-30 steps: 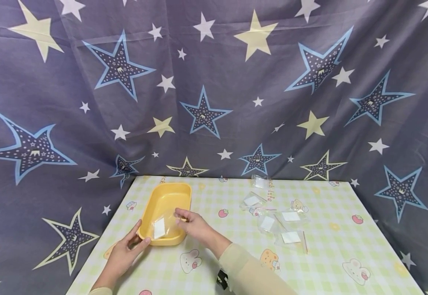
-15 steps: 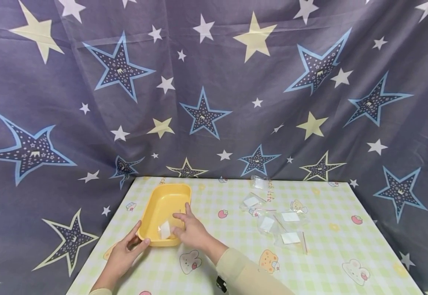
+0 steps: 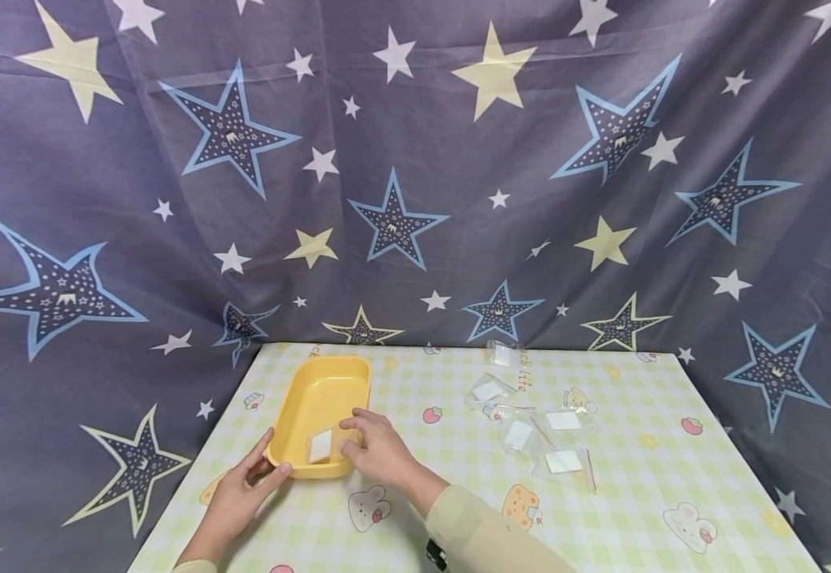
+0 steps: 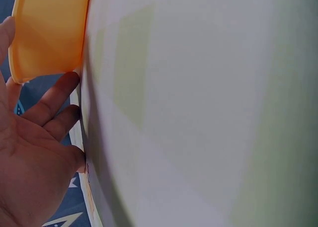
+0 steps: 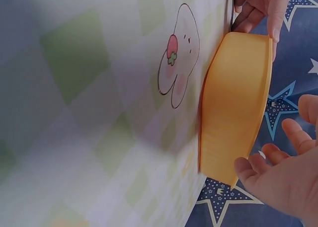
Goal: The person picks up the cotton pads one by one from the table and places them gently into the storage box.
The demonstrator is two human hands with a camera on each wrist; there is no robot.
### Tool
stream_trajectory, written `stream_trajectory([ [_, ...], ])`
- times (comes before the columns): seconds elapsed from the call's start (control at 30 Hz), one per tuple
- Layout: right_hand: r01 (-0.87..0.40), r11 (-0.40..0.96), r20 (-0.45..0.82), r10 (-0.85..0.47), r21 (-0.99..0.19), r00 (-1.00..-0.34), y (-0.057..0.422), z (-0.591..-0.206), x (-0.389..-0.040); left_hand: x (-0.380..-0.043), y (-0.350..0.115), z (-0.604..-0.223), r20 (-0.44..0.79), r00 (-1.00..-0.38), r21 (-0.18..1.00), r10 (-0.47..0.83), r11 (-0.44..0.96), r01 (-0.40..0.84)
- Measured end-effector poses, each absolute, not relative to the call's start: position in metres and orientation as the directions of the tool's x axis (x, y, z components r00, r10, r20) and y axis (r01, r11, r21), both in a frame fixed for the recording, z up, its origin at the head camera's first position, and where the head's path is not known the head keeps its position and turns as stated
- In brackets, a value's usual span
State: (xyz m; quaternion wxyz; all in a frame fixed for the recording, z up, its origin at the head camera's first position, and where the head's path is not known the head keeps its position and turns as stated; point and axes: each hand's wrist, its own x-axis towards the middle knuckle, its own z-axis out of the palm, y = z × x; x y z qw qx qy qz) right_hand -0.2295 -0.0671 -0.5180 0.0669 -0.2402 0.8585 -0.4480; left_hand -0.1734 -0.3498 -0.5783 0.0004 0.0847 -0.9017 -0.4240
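Note:
A shallow yellow plastic tray (image 3: 325,390) lies on the left part of the table. My left hand (image 3: 239,489) grips its near left corner, the thumb on the front rim and the fingers along the side. Inside the tray, at its near end, rests a small clear plastic bag (image 3: 320,446) with a white card-like piece in it. Over the tray's right rim hovers my right hand (image 3: 381,458), fingers apart and loosely bent. In the right wrist view that hand (image 5: 285,172) shows nothing between its fingers, beside the tray's outer wall (image 5: 236,93).
Several similar clear bags with white pieces, such as one near bag (image 3: 563,461) and one far bag (image 3: 504,356), are scattered right of centre. A green-checked cloth (image 3: 444,454) covers the table. Behind it hangs a dark star-patterned curtain (image 3: 430,119).
My right hand has let go of the clear bag, which now lies in the tray slightly further right. The fingers spread, then drew back a little. My left hand stays at the corner.

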Motion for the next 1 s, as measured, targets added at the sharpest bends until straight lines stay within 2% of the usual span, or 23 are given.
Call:
stream_trajectory([
  [0.63,-0.321,0.481,0.124,-0.396,-0.815,-0.910,-0.014,-0.533,-0.239,-0.172,-0.351,-0.579,-0.072,-0.984,0.758,-0.160,0.633,-0.159],
  [1.0,-0.429,0.601,0.235,-0.377,-0.674,-0.896,0.047,-0.542,-0.250,-0.174,-0.351,-0.579,-0.076,-0.986,0.758,-0.151,0.633,-0.156],
])
